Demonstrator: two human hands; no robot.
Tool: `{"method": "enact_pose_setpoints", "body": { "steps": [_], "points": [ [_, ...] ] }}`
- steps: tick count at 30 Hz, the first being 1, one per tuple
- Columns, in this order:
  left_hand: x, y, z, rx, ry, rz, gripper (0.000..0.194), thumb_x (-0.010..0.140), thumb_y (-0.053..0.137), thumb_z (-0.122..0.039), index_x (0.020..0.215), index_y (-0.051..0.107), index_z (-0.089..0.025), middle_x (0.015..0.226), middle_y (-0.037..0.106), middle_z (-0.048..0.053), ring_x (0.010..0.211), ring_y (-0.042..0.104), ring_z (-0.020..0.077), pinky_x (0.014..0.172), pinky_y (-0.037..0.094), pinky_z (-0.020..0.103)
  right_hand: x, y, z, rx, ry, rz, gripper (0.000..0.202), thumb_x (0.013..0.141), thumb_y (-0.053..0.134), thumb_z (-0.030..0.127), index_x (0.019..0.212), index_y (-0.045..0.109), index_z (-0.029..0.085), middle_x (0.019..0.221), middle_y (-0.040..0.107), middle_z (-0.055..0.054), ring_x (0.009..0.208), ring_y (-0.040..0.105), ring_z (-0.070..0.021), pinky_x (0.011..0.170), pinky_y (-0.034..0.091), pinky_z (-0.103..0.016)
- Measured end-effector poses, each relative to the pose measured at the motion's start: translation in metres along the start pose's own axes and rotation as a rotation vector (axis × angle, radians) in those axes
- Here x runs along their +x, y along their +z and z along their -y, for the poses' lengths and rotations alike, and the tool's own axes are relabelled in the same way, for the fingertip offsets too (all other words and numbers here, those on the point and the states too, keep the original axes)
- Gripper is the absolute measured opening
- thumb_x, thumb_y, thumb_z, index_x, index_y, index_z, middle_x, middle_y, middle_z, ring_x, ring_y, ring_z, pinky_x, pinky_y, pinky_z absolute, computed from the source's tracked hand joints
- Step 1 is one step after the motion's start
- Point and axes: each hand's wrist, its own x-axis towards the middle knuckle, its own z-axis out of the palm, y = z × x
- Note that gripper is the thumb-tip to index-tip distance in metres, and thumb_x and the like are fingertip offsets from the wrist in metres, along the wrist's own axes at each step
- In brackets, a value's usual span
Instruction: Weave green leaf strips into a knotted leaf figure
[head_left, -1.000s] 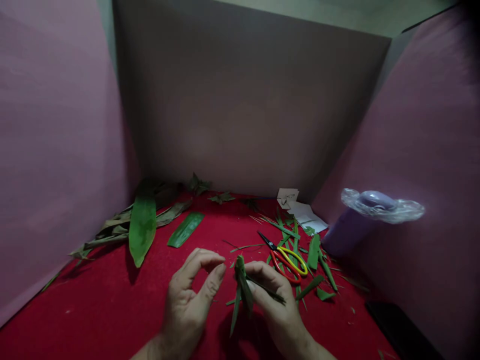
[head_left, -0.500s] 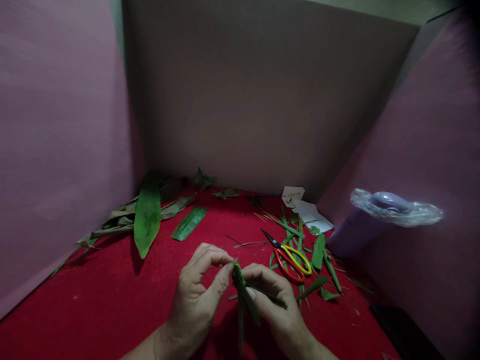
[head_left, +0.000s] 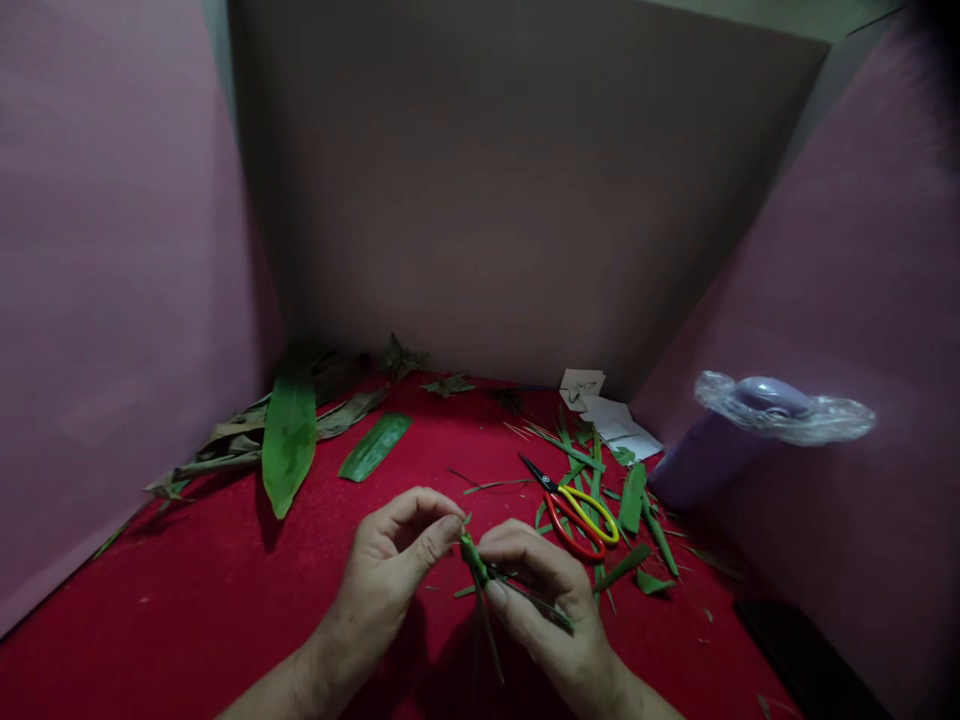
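Note:
A small bundle of folded green leaf strips is held between my two hands over the red cloth. My left hand pinches its upper tip between thumb and index finger. Lower down, the thumb and fingers of my right hand grip the bundle's body. Narrow strip ends hang downward, and others stick out to the right across my right palm. Just beyond my right hand lie scissors with one red and one yellow handle, their black blades pointing to the far left.
Cut leaf strips litter the cloth around the scissors. Whole and dried leaves lie at the left, with a cut leaf piece nearby. White papers, a purple cylinder with clear plastic and a dark flat object are at the right.
The bundle has turned in my hands, so its hanging strips now slant to the lower right and look narrower. The view has shifted slightly.

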Motion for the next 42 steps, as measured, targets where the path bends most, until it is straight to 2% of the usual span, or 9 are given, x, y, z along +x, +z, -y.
{"method": "enact_pose_setpoints", "body": {
  "steps": [4,7,11,20,27,32,37,39,42],
  "points": [
    [0.0018,-0.0030,0.0008,0.006,-0.026,0.060,0.012,0.083,0.057,-0.022,0.085,0.070,-0.023,0.075,0.063,-0.002,0.074,0.054,0.0123,0.071,0.042,0.021,0.0002,-0.0006,0.0006,0.064,0.037,-0.021,0.013,0.082,0.057,0.019,0.093,0.064,0.021,0.088,0.057,-0.004,0.080,0.055,-0.0172,0.071,0.043,-0.028],
    [0.0020,-0.0036,-0.0001,-0.060,-0.079,0.158,0.016,0.079,0.063,-0.019,0.092,0.070,-0.024,0.089,0.064,0.000,0.086,0.055,0.0150,0.078,0.042,0.023,0.0003,-0.0014,0.0013,0.102,0.061,-0.024,0.013,0.082,0.057,0.021,0.092,0.064,0.020,0.087,0.057,-0.004,0.079,0.054,-0.0172,0.070,0.043,-0.028],
    [0.0003,-0.0029,-0.0007,-0.139,-0.123,0.218,0.018,0.074,0.067,-0.015,0.089,0.071,-0.024,0.088,0.064,0.000,0.085,0.056,0.0154,0.078,0.044,0.024,0.0005,-0.0018,0.0030,0.154,0.084,-0.017,0.012,0.081,0.059,0.022,0.090,0.065,0.019,0.085,0.058,-0.005,0.078,0.054,-0.0176,0.069,0.042,-0.028],
    [0.0037,-0.0036,-0.0019,-0.157,-0.055,0.218,0.012,0.074,0.066,-0.012,0.079,0.073,-0.021,0.085,0.063,0.001,0.085,0.055,0.0149,0.076,0.044,0.023,0.0006,-0.0012,0.0038,0.149,0.094,-0.002,0.013,0.081,0.059,0.022,0.092,0.067,0.020,0.084,0.057,-0.004,0.075,0.053,-0.0160,0.066,0.040,-0.026],
    [0.0022,-0.0027,-0.0048,-0.157,-0.079,0.183,0.009,0.072,0.069,-0.014,0.077,0.072,-0.021,0.081,0.064,0.000,0.080,0.056,0.0144,0.073,0.044,0.023,0.0006,-0.0006,0.0041,0.151,0.085,0.003,0.013,0.081,0.060,0.023,0.091,0.066,0.019,0.083,0.057,-0.004,0.074,0.052,-0.0158,0.065,0.040,-0.026],
    [0.0020,-0.0016,-0.0032,-0.173,-0.152,0.071,0.022,0.063,0.077,-0.018,0.083,0.071,-0.022,0.079,0.068,0.001,0.077,0.058,0.0150,0.071,0.044,0.023,0.0003,0.0000,0.0050,0.131,0.081,-0.062,0.012,0.081,0.059,0.024,0.090,0.065,0.019,0.086,0.057,-0.004,0.077,0.054,-0.0169,0.068,0.043,-0.027],
    [0.0002,0.0008,0.0028,-0.194,-0.236,0.157,0.042,0.056,0.081,-0.036,0.093,0.069,-0.020,0.089,0.068,0.005,0.084,0.059,0.0212,0.074,0.046,0.029,-0.0002,0.0031,0.0029,0.092,0.058,-0.137,0.015,0.083,0.058,0.022,0.098,0.060,0.022,0.092,0.060,-0.004,0.086,0.059,-0.0189,0.076,0.047,-0.029],
    [-0.0010,0.0021,0.0041,-0.192,-0.234,0.181,0.042,0.060,0.078,-0.040,0.096,0.069,-0.021,0.093,0.067,0.006,0.089,0.058,0.0227,0.079,0.045,0.032,-0.0007,0.0049,0.0015,0.055,0.029,-0.173,0.017,0.084,0.058,0.020,0.100,0.059,0.023,0.095,0.061,-0.005,0.089,0.060,-0.0197,0.079,0.048,-0.030],
    [-0.0021,0.0043,0.0046,-0.219,-0.274,0.159,0.023,0.075,0.067,-0.032,0.095,0.068,-0.021,0.095,0.068,0.006,0.093,0.058,0.0209,0.085,0.042,0.032,-0.0017,0.0075,-0.0002,0.096,0.028,-0.187,0.017,0.085,0.057,0.020,0.101,0.058,0.023,0.097,0.062,-0.005,0.092,0.061,-0.0195,0.082,0.049,-0.030]
  ]
}}
